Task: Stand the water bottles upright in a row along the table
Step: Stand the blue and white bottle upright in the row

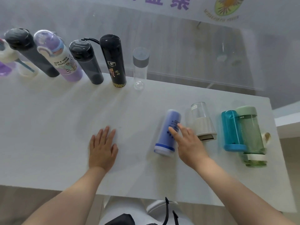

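Several bottles stand upright in a row along the far edge of the white table (48, 127): a dark one (30, 52), a purple cartoon one (60, 57), a smoky black one (86, 62), a black flask (113, 60) and a clear bottle with a grey cap (140, 69). Lying on their sides at the right are a blue-purple bottle (167, 132), a clear bottle with a white cap (202, 120), a teal bottle (232, 130) and a green bottle (251, 137). My right hand (188, 143) is open, fingertips touching the blue-purple bottle. My left hand (103, 148) rests flat and open on the table.
At the far left edge a white bottle and a purple one (6, 62) are partly cut off. A glass wall runs behind the table. The table's right edge lies just past the green bottle. A stool and a dark bag (123, 220) sit below the near edge.
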